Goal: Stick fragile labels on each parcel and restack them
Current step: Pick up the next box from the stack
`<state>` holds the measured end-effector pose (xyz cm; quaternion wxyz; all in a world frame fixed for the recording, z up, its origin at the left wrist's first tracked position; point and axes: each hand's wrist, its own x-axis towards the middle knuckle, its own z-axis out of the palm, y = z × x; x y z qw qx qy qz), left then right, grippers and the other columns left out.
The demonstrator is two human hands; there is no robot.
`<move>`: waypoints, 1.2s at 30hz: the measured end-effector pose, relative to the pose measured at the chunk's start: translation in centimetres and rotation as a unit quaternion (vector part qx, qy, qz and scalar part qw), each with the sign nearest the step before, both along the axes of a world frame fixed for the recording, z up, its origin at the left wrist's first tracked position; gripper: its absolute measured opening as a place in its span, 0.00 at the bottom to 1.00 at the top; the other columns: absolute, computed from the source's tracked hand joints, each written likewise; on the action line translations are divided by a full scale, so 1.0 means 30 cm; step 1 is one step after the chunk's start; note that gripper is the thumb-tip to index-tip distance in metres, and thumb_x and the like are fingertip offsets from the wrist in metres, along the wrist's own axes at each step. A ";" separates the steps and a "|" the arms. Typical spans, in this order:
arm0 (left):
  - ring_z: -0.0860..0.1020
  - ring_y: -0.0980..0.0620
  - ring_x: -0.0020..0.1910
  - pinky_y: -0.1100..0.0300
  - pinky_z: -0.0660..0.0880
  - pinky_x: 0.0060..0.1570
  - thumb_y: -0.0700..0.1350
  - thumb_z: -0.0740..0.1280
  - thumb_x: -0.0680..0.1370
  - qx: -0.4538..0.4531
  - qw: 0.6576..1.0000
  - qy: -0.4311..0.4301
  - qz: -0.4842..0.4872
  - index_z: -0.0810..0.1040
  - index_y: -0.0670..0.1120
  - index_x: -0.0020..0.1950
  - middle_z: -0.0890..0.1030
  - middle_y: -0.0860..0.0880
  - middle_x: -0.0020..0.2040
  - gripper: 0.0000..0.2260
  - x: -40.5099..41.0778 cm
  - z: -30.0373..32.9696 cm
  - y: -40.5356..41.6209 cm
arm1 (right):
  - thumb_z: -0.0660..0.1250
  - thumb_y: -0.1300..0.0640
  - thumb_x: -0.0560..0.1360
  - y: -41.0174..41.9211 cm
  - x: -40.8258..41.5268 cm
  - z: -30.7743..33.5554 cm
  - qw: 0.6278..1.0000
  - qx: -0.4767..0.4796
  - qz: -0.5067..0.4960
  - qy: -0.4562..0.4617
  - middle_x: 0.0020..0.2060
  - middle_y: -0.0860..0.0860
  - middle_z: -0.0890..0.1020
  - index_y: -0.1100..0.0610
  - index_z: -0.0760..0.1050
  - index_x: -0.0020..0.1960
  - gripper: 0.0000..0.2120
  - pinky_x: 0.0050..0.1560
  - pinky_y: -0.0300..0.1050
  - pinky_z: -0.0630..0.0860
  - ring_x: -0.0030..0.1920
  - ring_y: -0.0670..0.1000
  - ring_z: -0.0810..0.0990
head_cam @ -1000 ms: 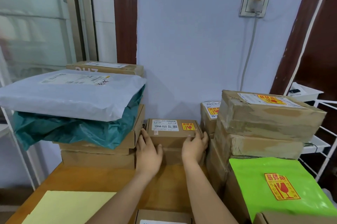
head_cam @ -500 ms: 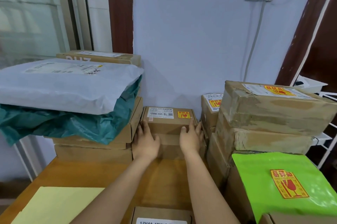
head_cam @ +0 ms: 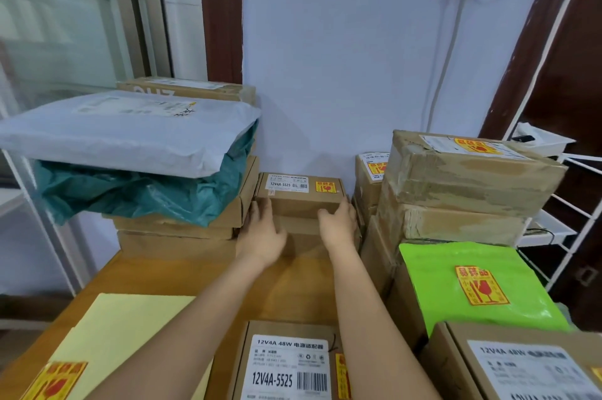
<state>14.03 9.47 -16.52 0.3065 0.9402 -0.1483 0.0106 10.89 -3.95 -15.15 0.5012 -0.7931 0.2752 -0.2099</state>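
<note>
Both hands, left (head_cam: 260,233) and right (head_cam: 338,223), flank the labelled box (head_cam: 298,201), fingers loosened since a second ago; box seated, restack done.

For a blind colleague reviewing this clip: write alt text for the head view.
Both hands, left hand and right hand, hold the sides of a small labelled box stacked against the wall, between a left pile topped by a grey mailer and labelled parcels right.

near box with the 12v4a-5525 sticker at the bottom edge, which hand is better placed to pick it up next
Right, probably. The right hand and left hand both rest on the far small box, but the right forearm passes directly over the near box; the left forearm runs off to its left.
</note>
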 end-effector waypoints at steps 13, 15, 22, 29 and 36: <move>0.76 0.61 0.47 0.63 0.67 0.50 0.47 0.60 0.81 -0.193 0.980 -0.041 -0.005 0.70 0.47 0.69 0.76 0.52 0.61 0.17 -0.418 0.038 0.225 | 0.58 0.61 0.80 0.188 -0.441 0.051 0.995 -0.066 0.057 -0.055 0.66 0.55 0.71 0.61 0.66 0.71 0.20 0.61 0.39 0.64 0.66 0.52 0.70; 0.74 0.52 0.62 0.60 0.66 0.58 0.48 0.60 0.81 -0.219 0.975 -0.022 0.001 0.70 0.47 0.70 0.75 0.49 0.66 0.17 -0.469 0.015 0.251 | 0.59 0.61 0.79 0.194 -0.508 0.031 0.992 -0.089 0.069 -0.049 0.65 0.54 0.72 0.60 0.68 0.69 0.18 0.61 0.39 0.65 0.64 0.51 0.72; 0.65 0.51 0.71 0.54 0.63 0.70 0.48 0.63 0.80 -0.293 0.953 0.080 0.004 0.66 0.49 0.73 0.68 0.50 0.72 0.21 -0.603 -0.107 0.290 | 0.61 0.64 0.78 0.171 -0.668 -0.069 0.991 -0.122 0.062 0.011 0.61 0.57 0.73 0.63 0.74 0.63 0.14 0.54 0.32 0.63 0.62 0.54 0.73; 0.71 0.54 0.64 0.66 0.72 0.57 0.42 0.62 0.80 -0.366 0.918 0.150 -0.021 0.68 0.52 0.70 0.73 0.53 0.65 0.19 -0.639 -0.192 0.316 | 0.60 0.62 0.78 0.206 -0.759 -0.178 0.990 -0.133 0.043 -0.012 0.69 0.45 0.63 0.57 0.72 0.66 0.17 0.56 0.59 0.76 0.62 0.61 0.73; 0.74 0.63 0.55 0.71 0.74 0.45 0.40 0.62 0.80 -0.438 0.884 0.160 0.000 0.69 0.54 0.67 0.75 0.61 0.58 0.17 -0.652 -0.203 0.310 | 0.58 0.63 0.79 0.216 -0.824 -0.203 0.990 -0.139 -0.013 -0.032 0.73 0.45 0.60 0.56 0.63 0.73 0.22 0.56 0.29 0.62 0.71 0.46 0.61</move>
